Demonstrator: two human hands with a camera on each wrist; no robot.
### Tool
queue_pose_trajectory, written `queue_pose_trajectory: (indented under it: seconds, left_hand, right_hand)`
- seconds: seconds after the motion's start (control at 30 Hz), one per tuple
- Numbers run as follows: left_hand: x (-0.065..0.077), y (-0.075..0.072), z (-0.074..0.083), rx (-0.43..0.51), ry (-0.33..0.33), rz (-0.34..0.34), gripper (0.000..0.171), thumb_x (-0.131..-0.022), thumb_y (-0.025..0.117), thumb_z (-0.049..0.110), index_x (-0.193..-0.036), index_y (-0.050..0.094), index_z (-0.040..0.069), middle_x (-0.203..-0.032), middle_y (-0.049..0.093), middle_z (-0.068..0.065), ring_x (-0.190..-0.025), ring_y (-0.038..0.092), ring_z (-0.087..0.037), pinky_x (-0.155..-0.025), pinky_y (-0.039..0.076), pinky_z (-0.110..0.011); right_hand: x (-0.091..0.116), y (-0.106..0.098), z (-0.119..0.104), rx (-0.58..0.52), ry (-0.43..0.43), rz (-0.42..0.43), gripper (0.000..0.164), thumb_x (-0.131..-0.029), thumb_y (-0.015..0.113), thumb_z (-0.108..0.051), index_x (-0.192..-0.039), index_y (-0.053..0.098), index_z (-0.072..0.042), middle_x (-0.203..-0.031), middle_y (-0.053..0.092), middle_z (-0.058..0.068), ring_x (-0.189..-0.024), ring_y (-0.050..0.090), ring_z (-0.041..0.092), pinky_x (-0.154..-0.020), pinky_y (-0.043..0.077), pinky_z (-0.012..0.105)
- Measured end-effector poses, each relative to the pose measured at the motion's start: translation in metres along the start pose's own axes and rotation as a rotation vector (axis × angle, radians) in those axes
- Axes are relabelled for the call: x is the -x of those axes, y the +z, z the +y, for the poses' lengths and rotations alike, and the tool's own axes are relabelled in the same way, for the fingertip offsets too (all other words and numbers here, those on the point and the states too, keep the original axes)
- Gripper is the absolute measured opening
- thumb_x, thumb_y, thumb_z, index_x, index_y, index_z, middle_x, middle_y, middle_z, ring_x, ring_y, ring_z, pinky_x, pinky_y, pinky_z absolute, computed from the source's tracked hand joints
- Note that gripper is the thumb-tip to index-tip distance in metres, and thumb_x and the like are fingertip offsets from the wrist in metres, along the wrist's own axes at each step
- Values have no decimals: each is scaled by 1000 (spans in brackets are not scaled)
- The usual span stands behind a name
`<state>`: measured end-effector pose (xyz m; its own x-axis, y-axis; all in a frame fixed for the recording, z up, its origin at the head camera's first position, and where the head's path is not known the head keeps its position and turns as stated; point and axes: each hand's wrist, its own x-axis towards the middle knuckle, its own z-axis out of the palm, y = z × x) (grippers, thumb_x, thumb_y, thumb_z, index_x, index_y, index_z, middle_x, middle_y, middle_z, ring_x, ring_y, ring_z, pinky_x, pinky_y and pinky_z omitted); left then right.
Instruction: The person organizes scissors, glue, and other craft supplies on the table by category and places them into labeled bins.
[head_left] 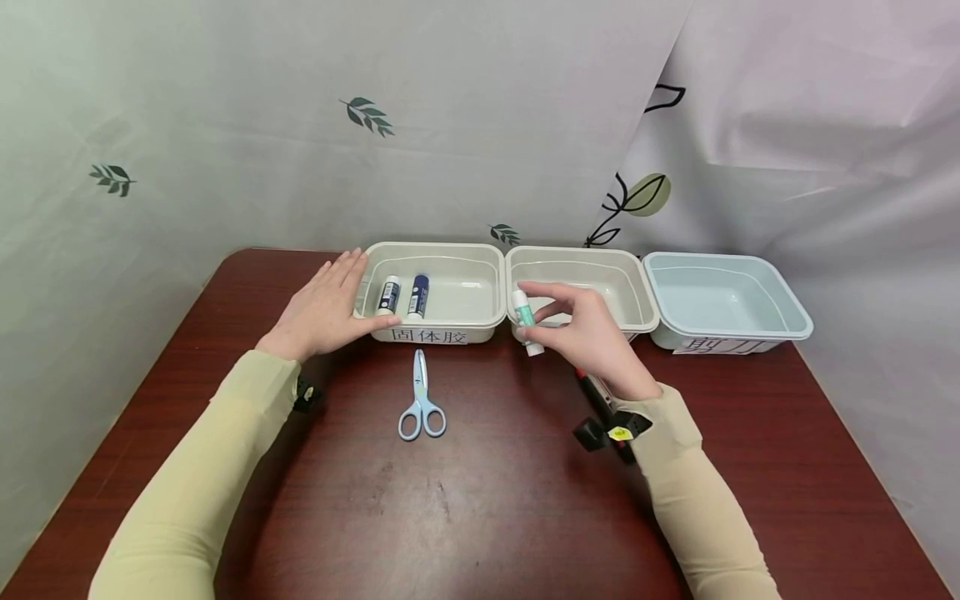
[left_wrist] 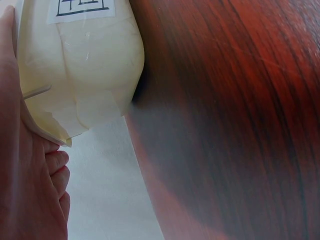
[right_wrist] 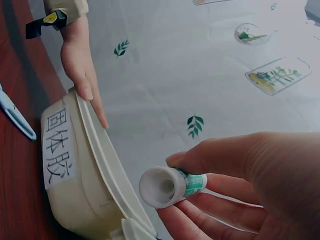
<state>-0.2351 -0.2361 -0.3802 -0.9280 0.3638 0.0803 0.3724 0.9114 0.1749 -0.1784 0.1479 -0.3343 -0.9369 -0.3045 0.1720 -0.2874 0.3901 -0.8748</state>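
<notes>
In the head view, my right hand point(head_left: 592, 337) pinches a white and green glue stick point(head_left: 524, 312) between thumb and fingers, in front of the seam between the left and middle bins. The right wrist view shows its hollow white end point(right_wrist: 159, 188) toward the camera. My left hand point(head_left: 324, 307) rests with straight fingers along the left rim of the left cream bin point(head_left: 468, 315), thumb over the front rim. Inside this bin lie a glue stick with a white cap point(head_left: 389, 294) and a dark blue glue stick point(head_left: 418, 296), side by side.
A middle cream bin point(head_left: 645, 304) and a light blue bin point(head_left: 780, 308) continue the row to the right. Light blue scissors point(head_left: 422, 400) lie before the left bin. Partly hidden under my right wrist is a black and red tool point(head_left: 596, 398). A patterned cloth point(head_left: 262, 167) hangs behind.
</notes>
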Motion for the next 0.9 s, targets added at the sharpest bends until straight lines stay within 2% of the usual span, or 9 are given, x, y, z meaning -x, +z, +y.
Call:
queue_pose_trajectory:
  seconds: [0.57,0.9]
  left_hand:
    - [2,0,0,-18,2,5,118,-88,52,79,-160,13,-6,-166,14,-24,-154,11,-33,-124,5,-44]
    - [0,1,1,-22,20,18,117,-88,53,79,-160,15,-5,-166,15,-23,-154,12,-33,-124,4,-42]
  right_hand:
    - [-9,12,6,-17,11,4,53,-82,84,-8,-133,70,-14,-116,72,1,-90,70,18,-62,54,22]
    - [-15,14,10,-53,36,12,55,-83,82,-4,-136,67,-10,-119,71,4,-91,70,20,-67,62,33]
